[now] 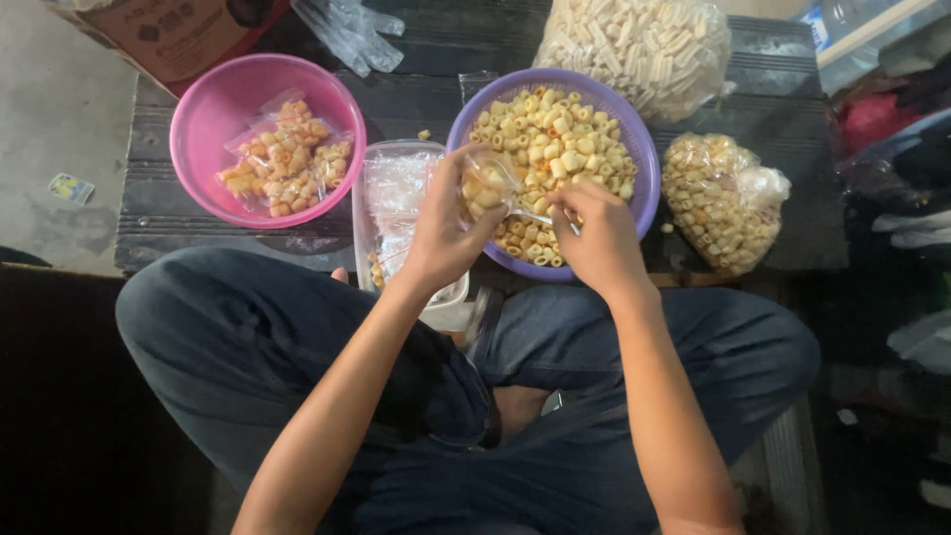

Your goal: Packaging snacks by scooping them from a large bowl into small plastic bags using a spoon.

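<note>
**Head view: two hands over the purple bowl, small bag being held**

Head view. Person seated cross-legged in blue trousers, at the near edge of a dark slatted table [773, 119].

Left hand [446, 228]: fingers closed around a small clear bag [485, 186], partly filled with yellow tube-shaped snacks. The bag is held at the near-left rim of the purple bowl [646, 168]. Bag mouth hard to make out; its plastic blends with the snacks behind it.

Right hand [594, 233]: fingers pinched shut on a thin silvery handle, seemingly a spoon [540, 217]. Its working end lies towards the bag and cannot be seen clearly. The hand sits over the near rim of the purple bowl and hides part of the contents.

The purple bowl stands near the middle of the table and is heaped with loose snack pieces [550, 129].

Pink bowl [203, 109] towards the left edge, holding several small filled bags [287, 159].

Between the two bowls, a clear plastic tub [369, 168] with empty-looking clear bags inside; its near end is hidden by the left forearm.

Far edge: large clear sack of pale tube snacks [634, 45], cut off at the top. Right of the purple bowl: medium bag of yellow snacks [718, 203].

Far-left corner: cardboard box [168, 30], cropped. Right margin dark and cluttered, not identifiable.
</note>
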